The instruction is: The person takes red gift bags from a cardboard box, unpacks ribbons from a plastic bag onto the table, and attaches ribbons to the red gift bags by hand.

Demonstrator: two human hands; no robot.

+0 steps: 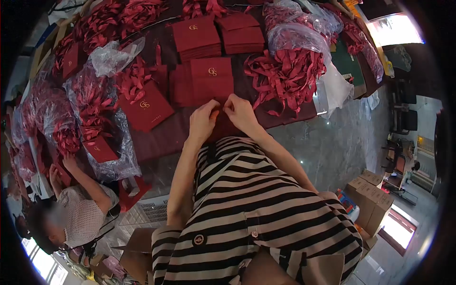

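Close together at the table's near edge, my left hand (204,119) and my right hand (238,112) have their fingers pinched. What lies between the fingertips is too small to make out. Just beyond them a dark red bag with a gold logo (212,81) lies flat on the table, with more red pieces under its left side. Behind it are two stacks of red bags, the left stack (197,37) showing a gold logo and the right stack (240,34) plain on top. Another red bag (146,107) lies tilted to the left.
A big bundle of red ribbons (287,76) in clear plastic is at the right. More plastic-wrapped ribbon bundles (90,92) cover the table's left. A co-worker (85,209) sits at the lower left, hands on red pieces. Cardboard boxes (368,199) stand at the lower right.
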